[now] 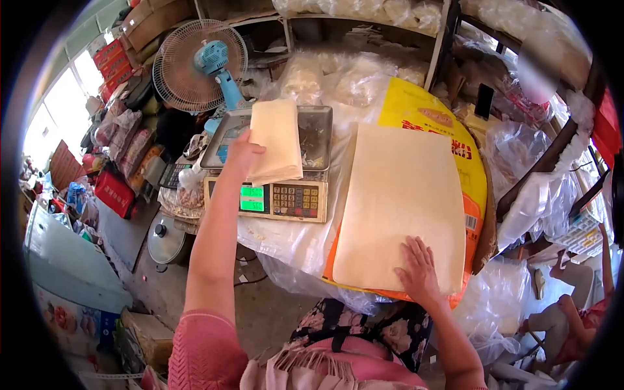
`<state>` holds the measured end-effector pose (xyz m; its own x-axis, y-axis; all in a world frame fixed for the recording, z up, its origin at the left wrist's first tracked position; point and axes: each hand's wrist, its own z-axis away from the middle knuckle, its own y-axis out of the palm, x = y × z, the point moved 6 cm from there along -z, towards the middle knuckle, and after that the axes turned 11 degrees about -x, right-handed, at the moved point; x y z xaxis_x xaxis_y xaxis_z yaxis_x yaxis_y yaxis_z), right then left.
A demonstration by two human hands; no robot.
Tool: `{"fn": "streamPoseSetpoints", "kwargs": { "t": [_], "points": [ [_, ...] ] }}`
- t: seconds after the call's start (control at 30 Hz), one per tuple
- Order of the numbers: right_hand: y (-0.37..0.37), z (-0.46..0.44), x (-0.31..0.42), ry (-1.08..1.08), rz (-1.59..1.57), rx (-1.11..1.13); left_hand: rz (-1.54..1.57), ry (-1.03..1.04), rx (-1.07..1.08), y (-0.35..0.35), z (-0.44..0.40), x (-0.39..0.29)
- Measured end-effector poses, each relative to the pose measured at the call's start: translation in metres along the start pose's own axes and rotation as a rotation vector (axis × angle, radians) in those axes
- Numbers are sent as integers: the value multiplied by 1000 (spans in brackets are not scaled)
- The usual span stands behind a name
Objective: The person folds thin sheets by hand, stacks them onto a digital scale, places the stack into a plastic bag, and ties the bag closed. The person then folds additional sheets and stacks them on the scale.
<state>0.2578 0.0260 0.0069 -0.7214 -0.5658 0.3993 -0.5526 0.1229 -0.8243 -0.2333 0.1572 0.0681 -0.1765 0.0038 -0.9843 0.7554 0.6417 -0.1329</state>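
My left hand (243, 155) grips the left edge of a folded stack of pale cream sheets (278, 140), which lies over the metal pan (315, 130) of a digital scale (296, 200) with a lit green display. Its thumb rests on top; the fingers beneath are hidden. My right hand (419, 270) lies with its fingers spread on the lower part of a large stack of cream sheets (406, 201). Under that stack is a yellow and orange printed sack (478, 182).
Behind the scale stand a blue fan (211, 58) and plastic-wrapped bundles (357, 81). A lidded pot (166, 240) is at the lower left. A phone (484, 101) stands at the back right. Another person (572, 318) sits at the far right.
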Motion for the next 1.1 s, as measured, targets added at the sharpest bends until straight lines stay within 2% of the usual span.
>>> {"fn": "streamPoseSetpoints", "kwargs": {
  "t": [0.07,0.17,0.23,0.27,0.3,0.37,0.43,0.53,0.63,0.73,0.83,0.87,0.93,1.0,1.03,1.1],
  "points": [
    [-1,2,0,-9,15,-7,-34,46,-84,2,23,-17],
    [-2,-1,2,-22,9,-8,29,-53,-6,3,13,-12],
    [-5,-9,2,-46,36,-14,-552,150,16,17,35,-55],
    [-3,-5,3,-46,41,2,-959,660,-261,16,19,-34],
    [-5,-5,10,-45,3,1,-1003,600,-42,28,10,-10],
    [-7,-15,28,-72,-105,-48,-1044,607,-54,39,20,2],
    [7,-12,46,-190,-78,30,-1064,633,-56,41,23,2],
    [21,-11,74,-351,-75,52,-1079,722,-260,34,35,-26],
    [34,-10,89,-437,-10,132,-781,1072,-401,37,117,-85],
    [40,-8,96,-509,59,92,-572,1109,-297,46,182,-91],
    [35,-10,97,-505,36,56,-406,1033,-241,53,225,-76],
    [31,-16,90,-366,-122,50,-353,1042,-228,55,239,-70],
    [21,-29,69,-89,-433,34,-225,1045,-74,65,267,-56],
    [-11,-49,41,250,-576,-208,-127,1042,336,83,294,-37],
    [-14,-49,26,417,-597,-94,-165,990,451,97,304,-35],
    [-11,-41,43,116,-451,-38,-270,906,608,121,319,-28]
  ]
}}
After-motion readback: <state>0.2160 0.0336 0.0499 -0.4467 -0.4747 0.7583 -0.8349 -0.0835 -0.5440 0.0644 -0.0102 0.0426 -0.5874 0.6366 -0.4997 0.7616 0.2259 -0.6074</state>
